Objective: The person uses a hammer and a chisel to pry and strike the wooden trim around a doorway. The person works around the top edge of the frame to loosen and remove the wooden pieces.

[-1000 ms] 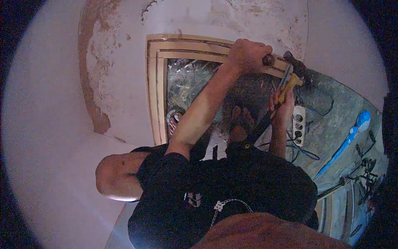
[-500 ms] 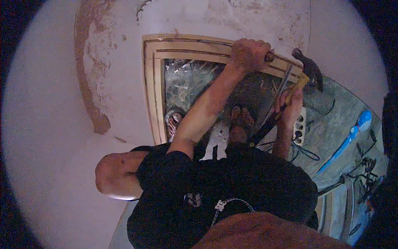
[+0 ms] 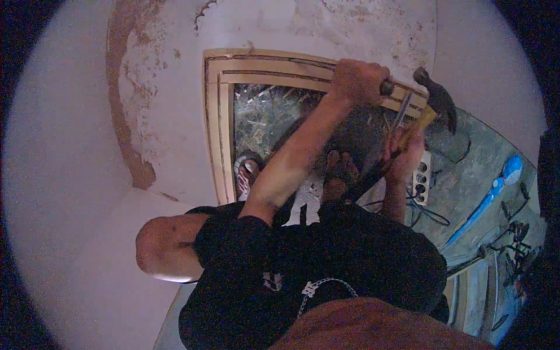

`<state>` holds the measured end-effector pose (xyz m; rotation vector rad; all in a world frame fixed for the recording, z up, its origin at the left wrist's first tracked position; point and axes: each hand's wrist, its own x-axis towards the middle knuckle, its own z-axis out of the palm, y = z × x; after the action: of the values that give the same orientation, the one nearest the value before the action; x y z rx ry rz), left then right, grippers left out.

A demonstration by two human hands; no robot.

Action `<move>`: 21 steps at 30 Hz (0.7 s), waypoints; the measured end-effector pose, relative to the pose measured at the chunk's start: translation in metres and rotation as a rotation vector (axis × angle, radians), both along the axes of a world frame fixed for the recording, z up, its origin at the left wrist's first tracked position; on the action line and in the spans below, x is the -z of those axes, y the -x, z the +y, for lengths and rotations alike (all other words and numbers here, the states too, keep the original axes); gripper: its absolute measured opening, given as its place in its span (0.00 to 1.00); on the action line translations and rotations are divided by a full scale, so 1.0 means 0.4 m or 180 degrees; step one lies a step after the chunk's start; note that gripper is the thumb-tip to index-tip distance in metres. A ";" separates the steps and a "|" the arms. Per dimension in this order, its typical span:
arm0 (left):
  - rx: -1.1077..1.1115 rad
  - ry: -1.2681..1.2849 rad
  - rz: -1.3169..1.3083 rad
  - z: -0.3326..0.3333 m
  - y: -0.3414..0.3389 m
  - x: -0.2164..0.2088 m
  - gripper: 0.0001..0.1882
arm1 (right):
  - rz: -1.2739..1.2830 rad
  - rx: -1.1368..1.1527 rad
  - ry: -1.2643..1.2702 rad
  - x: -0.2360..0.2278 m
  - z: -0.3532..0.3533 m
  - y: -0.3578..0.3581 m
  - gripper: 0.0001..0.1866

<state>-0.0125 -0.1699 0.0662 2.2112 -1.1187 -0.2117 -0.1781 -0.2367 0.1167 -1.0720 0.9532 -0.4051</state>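
My left hand (image 3: pixel 357 79) is closed around a chisel-like tool, whose dark rounded handle end (image 3: pixel 386 87) sticks out on the right side of the fist. A thin dark blade seems to run left from the fist, along a groove of the pale wooden frame (image 3: pixel 262 64). My right hand (image 3: pixel 405 154) grips a claw hammer (image 3: pixel 437 104) by its yellow and dark handle. The dark hammer head is raised just right of the frame's far right end, apart from the chisel handle. Fingers of the right hand are slightly blurred.
Chips litter the dark floor (image 3: pixel 262 116) inside the frame, near my feet. A white power strip (image 3: pixel 421 178) with a black cable (image 3: pixel 429 216) lies at right. Beyond it lie a long blue object (image 3: pixel 484 204) and tangled dark items (image 3: pixel 516 239). Patchy plaster wall (image 3: pixel 169 116) surrounds the frame.
My left hand and its tool have shifted slightly right and nearer. The hammer head has moved a little right and nearer, its handle tilted slightly differently.
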 end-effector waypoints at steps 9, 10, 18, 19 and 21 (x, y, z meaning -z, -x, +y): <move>0.0085 0.0052 0.0188 -0.024 -0.006 -0.020 0.14 | -0.0389 0.0002 0.0207 -0.012 -0.042 0.043 0.14; 0.0150 0.0157 0.0172 -0.026 -0.004 -0.022 0.12 | -0.0316 0.0082 0.0191 -0.013 -0.041 0.044 0.14; 0.0159 -0.0048 0.0231 -0.040 -0.001 -0.021 0.10 | -0.0133 0.0572 0.0154 -0.041 -0.027 0.020 0.14; 0.0168 -0.0035 0.0248 -0.045 -0.005 -0.023 0.10 | -0.0042 0.0709 0.0191 -0.039 -0.025 0.020 0.15; 0.0117 -0.0187 0.0255 -0.056 -0.016 -0.025 0.11 | 0.0142 0.0975 0.0267 -0.028 -0.020 0.023 0.16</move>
<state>-0.0061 -0.1921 0.0761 2.2141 -1.1231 -0.3501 -0.1872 -0.2448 0.1279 -1.0155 1.1532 -0.6798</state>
